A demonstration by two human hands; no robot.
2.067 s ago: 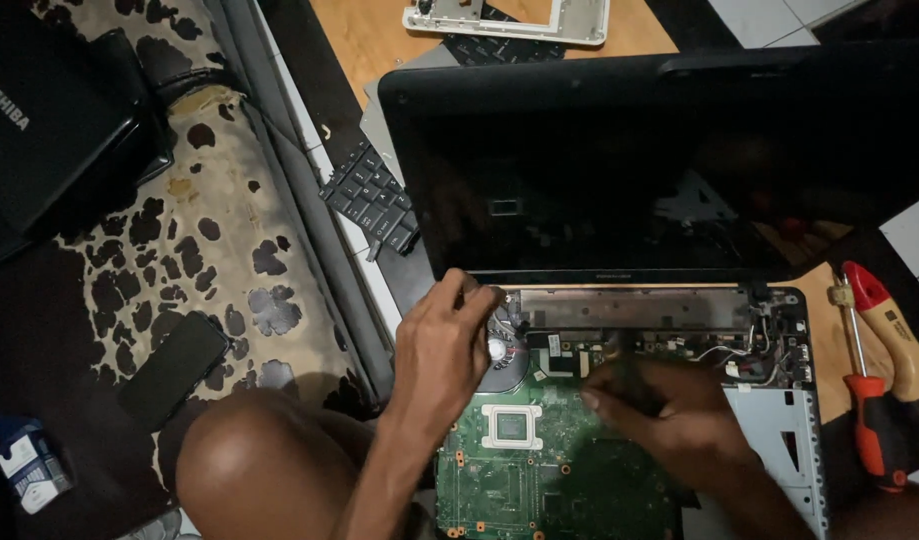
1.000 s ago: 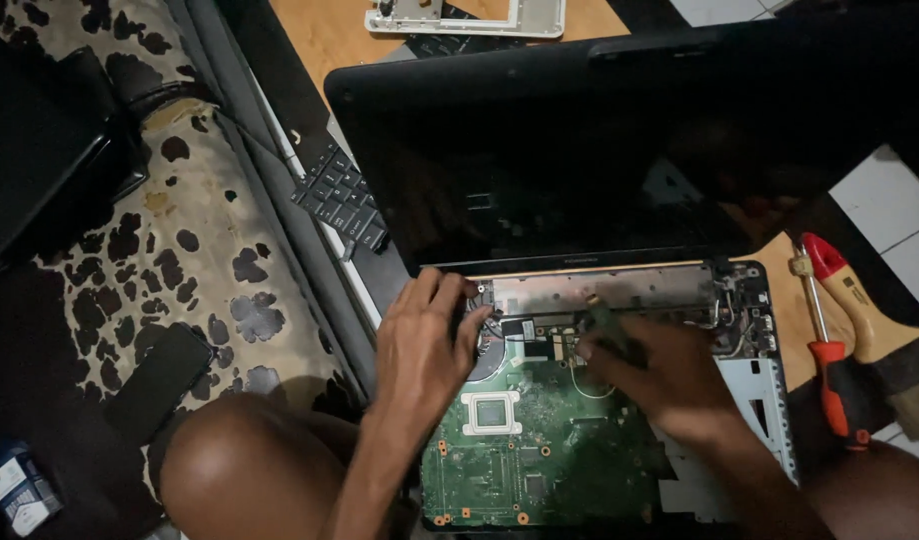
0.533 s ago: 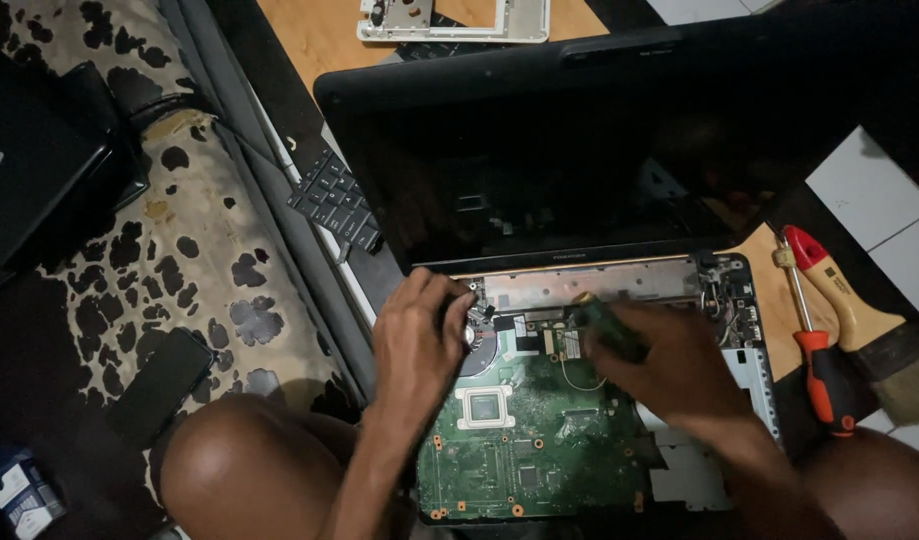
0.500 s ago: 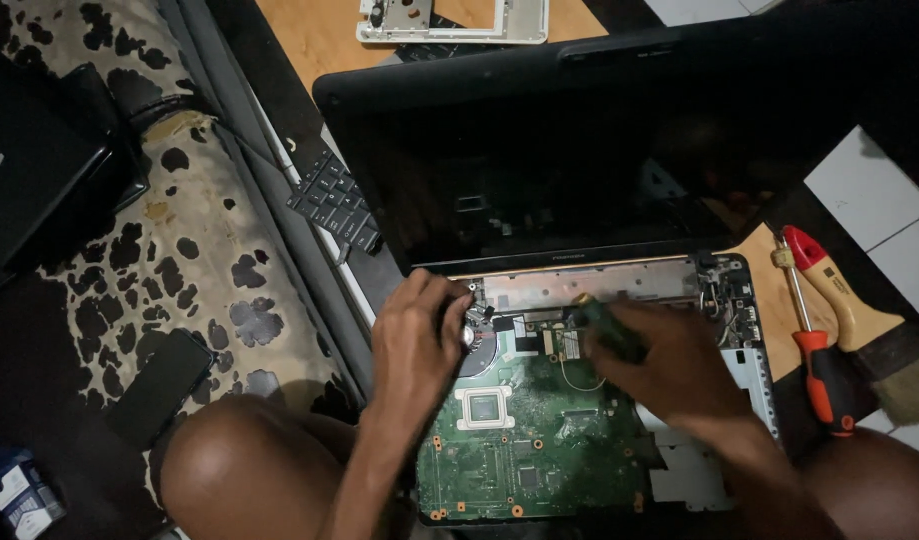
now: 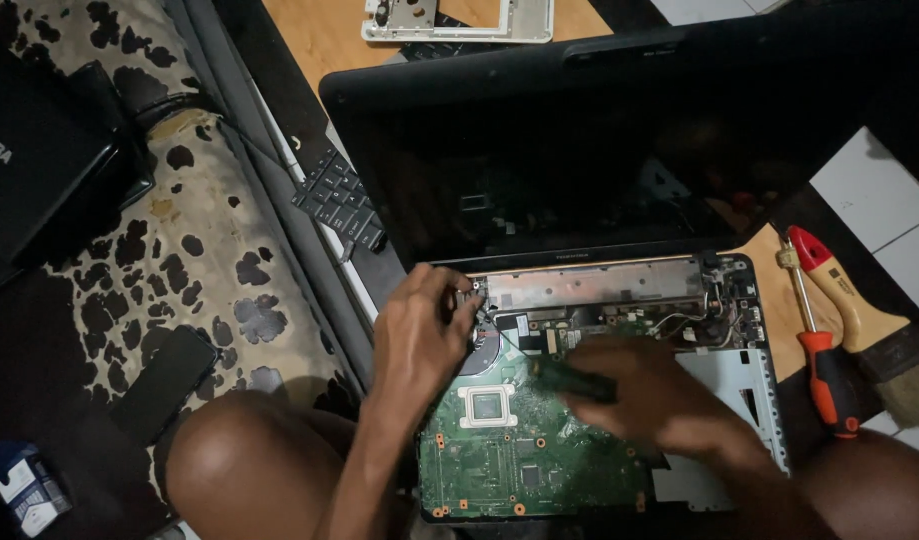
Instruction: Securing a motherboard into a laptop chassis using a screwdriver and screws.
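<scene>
Your left hand (image 5: 419, 335) rests on the top-left corner of the opened laptop base (image 5: 749, 400), fingers curled together at the hinge bracket (image 5: 476, 292); nothing held, as far as the view shows. Your right hand (image 5: 649, 395) is over the centre of the green motherboard (image 5: 509, 460), fingers closed on a small dark tool (image 5: 574, 380). The hand is motion-blurred, so the tool type is unclear, prob. a short brush or driver.

Layout:
- Motherboard sits in the base, square CPU socket (image 5: 491, 405) just left of the right hand.
- Dark screen (image 5: 579, 160) stands open, behind the base.
- Metal strip (image 5: 599, 285) runs along the hinge line, betw. both hinges.
- Red-handled screwdriver (image 5: 824, 350) lies right of the base, beside a wooden-handled brush (image 5: 864, 320).
- Loose keyboard (image 5: 339, 205) lies left of the screen, on the edge of a spotted cloth (image 5: 199, 250).
- White frame part (image 5: 459, 20) at top, on the wood surface.
</scene>
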